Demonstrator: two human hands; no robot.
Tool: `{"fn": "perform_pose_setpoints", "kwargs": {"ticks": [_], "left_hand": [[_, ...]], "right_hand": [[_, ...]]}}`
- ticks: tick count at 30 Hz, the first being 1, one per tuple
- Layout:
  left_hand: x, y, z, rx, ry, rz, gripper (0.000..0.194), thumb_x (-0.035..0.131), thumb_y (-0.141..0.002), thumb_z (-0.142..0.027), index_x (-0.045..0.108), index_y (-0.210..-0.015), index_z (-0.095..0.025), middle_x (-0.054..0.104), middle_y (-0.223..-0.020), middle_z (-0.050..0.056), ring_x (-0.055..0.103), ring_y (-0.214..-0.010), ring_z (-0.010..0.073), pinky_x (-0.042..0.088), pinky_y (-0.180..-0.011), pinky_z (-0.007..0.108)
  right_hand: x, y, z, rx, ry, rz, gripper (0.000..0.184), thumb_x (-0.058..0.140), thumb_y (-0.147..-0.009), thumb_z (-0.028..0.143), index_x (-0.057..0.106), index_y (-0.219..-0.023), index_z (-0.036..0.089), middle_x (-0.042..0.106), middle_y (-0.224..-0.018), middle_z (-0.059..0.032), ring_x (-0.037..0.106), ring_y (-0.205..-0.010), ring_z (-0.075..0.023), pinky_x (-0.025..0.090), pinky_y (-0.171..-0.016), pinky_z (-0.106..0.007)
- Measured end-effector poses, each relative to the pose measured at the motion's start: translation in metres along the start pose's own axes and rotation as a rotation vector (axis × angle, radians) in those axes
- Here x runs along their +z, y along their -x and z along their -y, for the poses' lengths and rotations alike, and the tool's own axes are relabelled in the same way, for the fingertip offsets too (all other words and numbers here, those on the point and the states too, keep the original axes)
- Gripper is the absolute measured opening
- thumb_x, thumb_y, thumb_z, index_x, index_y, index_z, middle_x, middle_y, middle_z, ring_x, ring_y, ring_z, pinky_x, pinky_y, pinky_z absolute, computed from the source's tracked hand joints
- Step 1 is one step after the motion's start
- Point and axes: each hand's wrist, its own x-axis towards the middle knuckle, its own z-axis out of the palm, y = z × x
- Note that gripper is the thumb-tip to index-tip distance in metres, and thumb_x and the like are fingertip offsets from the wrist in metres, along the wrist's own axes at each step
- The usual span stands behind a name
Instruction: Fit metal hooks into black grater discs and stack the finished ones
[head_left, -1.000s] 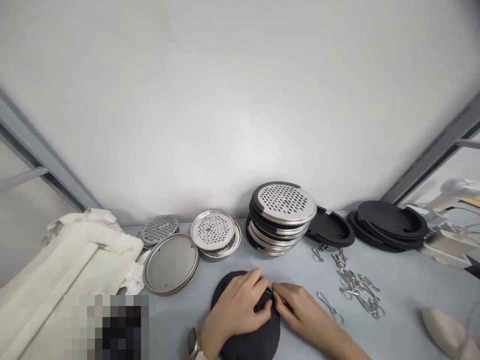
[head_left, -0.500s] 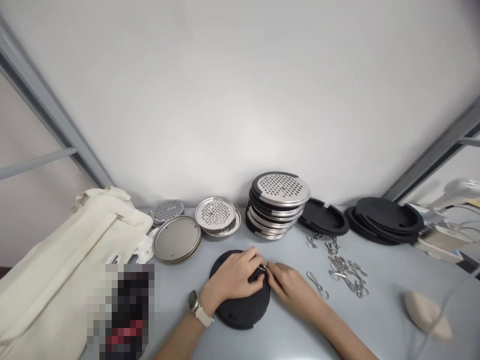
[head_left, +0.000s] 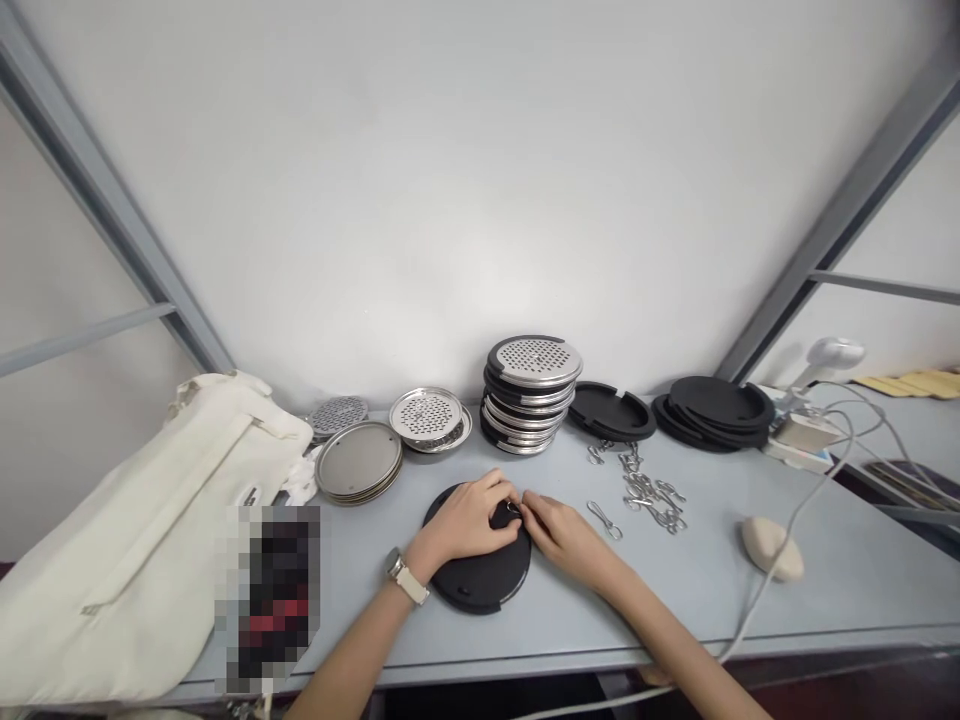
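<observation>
a person's two bare hands work close together near the front edge of a pale grey table [head_left: 847, 590]; a round black disc [head_left: 480, 582] lies flat beneath them, towards the middle of the table; the left hand [head_left: 466, 520], with a watch [head_left: 405, 578] on its wrist, is curled over the disc, partly closed, and i cannot tell whether it grips anything; the right hand [head_left: 564, 532] is nearly closed, its fingertips [head_left: 529, 510] pinched on a small metal clip [head_left: 512, 508] at the disc's upper part; towards the back edge stand a stack of steel-rimmed perforated discs [head_left: 531, 395] and a pile of black discs [head_left: 712, 405]; a heap of metal hook clips [head_left: 649, 495] lies just right of the right hand; a cream canvas bag [head_left: 150, 530] slumps at the left end.
</observation>
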Motion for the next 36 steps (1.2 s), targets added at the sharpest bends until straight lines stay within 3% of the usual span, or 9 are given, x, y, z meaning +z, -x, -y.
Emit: {"fn": "perform_pose_setpoints", "kwargs": {"ticks": [8,15,27,36], "left_hand": [[-0.002,0.000,-0.001,0.070,0.051,0.048,0.014,0.065,-0.078,-0.022,0.058,-0.089,-0.021,0.054,-0.089,-0.002,0.050,-0.063,0.0097,0.043,-0.062,0.023],[-0.002,0.003,-0.005,0.104,0.073,0.066,0.018,0.061,-0.080,-0.019,0.061,-0.097,-0.022,0.057,-0.094,0.000,0.054,-0.072,0.0131,0.043,-0.068,0.024],[0.000,0.003,-0.004,0.104,0.030,0.054,0.016,0.062,-0.079,-0.020,0.061,-0.095,-0.021,0.058,-0.095,0.000,0.054,-0.073,0.0130,0.044,-0.069,0.023],[0.001,0.006,-0.006,0.103,-0.033,0.041,0.014,0.062,-0.081,-0.024,0.059,-0.094,-0.023,0.060,-0.097,-0.001,0.060,-0.077,0.0145,0.043,-0.070,0.024]], "right_hand": [[0.008,0.015,0.005,-0.016,0.016,-0.067,0.024,0.031,-0.100,0.022,0.050,-0.086,0.020,0.061,-0.075,-0.0035,0.056,-0.067,-0.0175,0.040,-0.063,-0.028],[0.010,0.022,0.006,-0.025,0.026,-0.088,0.023,0.033,-0.100,0.024,0.052,-0.088,0.019,0.061,-0.076,-0.0046,0.057,-0.067,-0.0182,0.039,-0.063,-0.028],[0.012,0.023,0.007,-0.001,0.020,-0.088,0.020,0.031,-0.099,0.022,0.047,-0.086,0.021,0.062,-0.078,-0.0052,0.058,-0.070,-0.0195,0.041,-0.064,-0.029],[0.018,0.022,0.004,0.026,0.002,-0.077,0.022,0.030,-0.099,0.024,0.051,-0.092,0.020,0.065,-0.086,-0.0088,0.063,-0.079,-0.0222,0.047,-0.070,-0.034]]}}
